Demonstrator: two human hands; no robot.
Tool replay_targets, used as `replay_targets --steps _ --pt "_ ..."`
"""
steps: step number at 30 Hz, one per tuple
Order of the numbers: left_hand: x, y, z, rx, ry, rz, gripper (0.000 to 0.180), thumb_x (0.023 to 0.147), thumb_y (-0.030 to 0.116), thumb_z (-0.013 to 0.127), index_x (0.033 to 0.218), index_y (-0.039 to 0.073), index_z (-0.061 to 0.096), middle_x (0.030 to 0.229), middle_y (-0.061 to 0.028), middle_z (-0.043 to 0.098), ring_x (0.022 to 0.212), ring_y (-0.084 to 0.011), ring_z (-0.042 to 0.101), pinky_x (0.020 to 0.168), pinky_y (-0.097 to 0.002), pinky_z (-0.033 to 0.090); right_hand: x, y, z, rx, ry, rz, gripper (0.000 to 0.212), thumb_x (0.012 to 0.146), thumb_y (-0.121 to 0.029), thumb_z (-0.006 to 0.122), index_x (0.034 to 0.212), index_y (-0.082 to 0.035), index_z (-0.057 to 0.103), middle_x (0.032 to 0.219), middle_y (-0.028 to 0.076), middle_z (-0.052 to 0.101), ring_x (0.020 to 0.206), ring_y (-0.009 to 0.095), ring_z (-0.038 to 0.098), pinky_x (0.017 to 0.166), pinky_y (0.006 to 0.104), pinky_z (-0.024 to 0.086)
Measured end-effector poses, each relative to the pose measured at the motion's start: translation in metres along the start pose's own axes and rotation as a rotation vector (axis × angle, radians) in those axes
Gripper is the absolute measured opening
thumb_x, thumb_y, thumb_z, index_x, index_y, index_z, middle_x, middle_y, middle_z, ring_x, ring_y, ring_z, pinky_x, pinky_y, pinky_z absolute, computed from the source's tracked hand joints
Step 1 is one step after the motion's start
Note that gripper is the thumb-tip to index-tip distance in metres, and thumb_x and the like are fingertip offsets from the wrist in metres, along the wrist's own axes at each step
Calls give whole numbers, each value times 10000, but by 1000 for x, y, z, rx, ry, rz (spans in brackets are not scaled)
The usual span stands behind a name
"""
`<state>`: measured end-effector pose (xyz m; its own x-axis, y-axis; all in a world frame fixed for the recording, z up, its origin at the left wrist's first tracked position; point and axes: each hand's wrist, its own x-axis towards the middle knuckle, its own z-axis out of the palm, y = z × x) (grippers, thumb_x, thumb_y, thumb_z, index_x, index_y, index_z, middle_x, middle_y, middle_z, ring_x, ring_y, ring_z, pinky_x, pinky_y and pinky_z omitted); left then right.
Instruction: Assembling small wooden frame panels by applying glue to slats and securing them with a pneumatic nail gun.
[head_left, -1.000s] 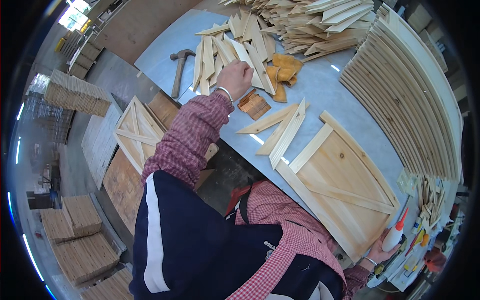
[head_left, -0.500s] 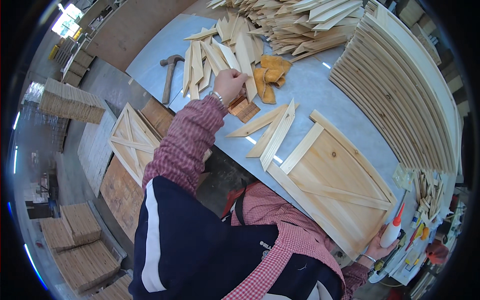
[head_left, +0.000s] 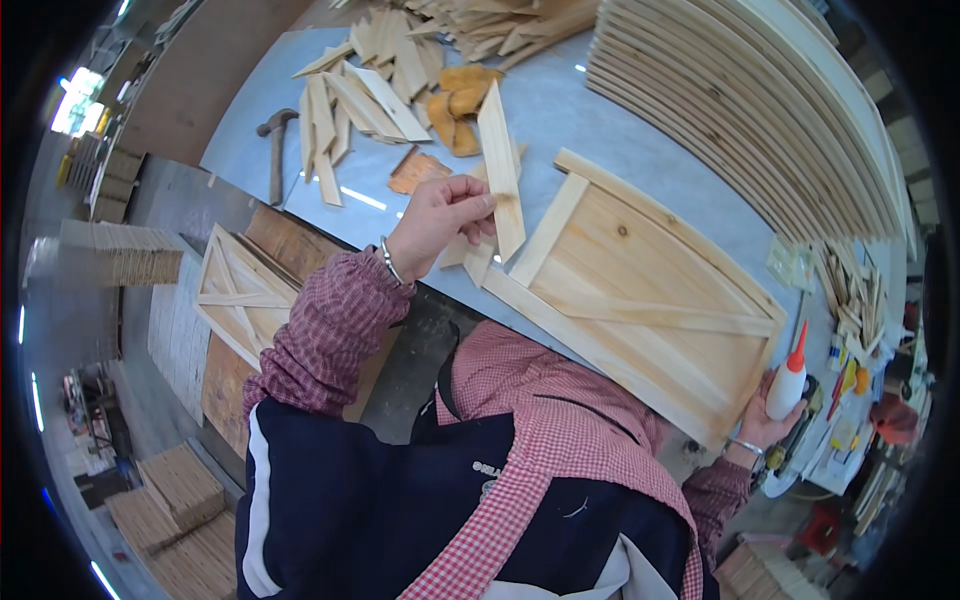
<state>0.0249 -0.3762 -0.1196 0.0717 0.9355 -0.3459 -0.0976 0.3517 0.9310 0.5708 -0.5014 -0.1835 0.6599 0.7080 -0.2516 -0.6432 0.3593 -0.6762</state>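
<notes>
My left hand [head_left: 440, 222] pinches a short wooden slat [head_left: 499, 160] with slanted ends, raised over the grey tabletop. Partly hidden beneath it lie other cut slats [head_left: 476, 262]. To the right rests a framed wooden panel [head_left: 640, 265] with one diagonal brace across it, its near edge by my body. My right hand [head_left: 768, 418] is closed round a white squeeze bottle [head_left: 787, 392] with a red pointed nozzle, beside the panel's right corner.
A hammer [head_left: 277, 158], a loose pile of slats [head_left: 360, 105], yellow work gloves [head_left: 455, 112] and a small copper-brown piece [head_left: 417, 170] lie on the table [head_left: 240, 125]. Stacked wooden boards [head_left: 740, 120] line the far right. Another braced panel [head_left: 240, 295] stands left.
My left hand has taken a slat from the pile and brought it nearer, over the loose slats beside the panel. My right hand still holds the bottle. The view has shifted.
</notes>
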Motion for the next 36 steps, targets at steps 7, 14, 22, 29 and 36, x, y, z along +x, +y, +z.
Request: replay_targets --steps 7,14,22,29,36 --pt "-5 -33 37 412 -29 -14 107 873 103 567 888 -2 578 674 1 589 549 -59 557 505 -202 448 0 6 5 33 -7 23 590 837 -361 598 1276 -4 432 1245 212 507 1147 365 486 1034 475 347" --pt "0 -36 52 599 -81 195 107 870 71 546 950 18 591 723 -17 592 561 -78 557 527 -203 451 -4 7 6 55 -5 33 594 834 -361 604 1279 -9 429 1267 215 486 1164 366 469 1045 476 332" --pt "40 -4 38 1523 -311 1020 283 744 57 590 1025 92 586 1096 -61 534 1059 -224 524 824 -324 442 1 0 2 37 -19 33 610 835 -357 612 1289 -2 412 1283 217 472 1203 368 438 1049 497 330" --pt "61 14 55 1799 -794 1252 422 727 82 606 1146 90 558 1239 -57 491 1111 -241 484 957 -373 374 -18 -42 25 -93 -154 -123 613 854 -284 615 1312 31 356 1334 217 423 1245 373 401 1054 517 339" --pt "45 38 67 993 -477 887 348 837 135 522 1174 46 541 1047 -67 548 910 -194 524 814 -302 425 -61 -119 66 -516 -303 -463 608 858 -227 621 1319 59 345 1312 204 441 1193 343 463 1010 465 399"
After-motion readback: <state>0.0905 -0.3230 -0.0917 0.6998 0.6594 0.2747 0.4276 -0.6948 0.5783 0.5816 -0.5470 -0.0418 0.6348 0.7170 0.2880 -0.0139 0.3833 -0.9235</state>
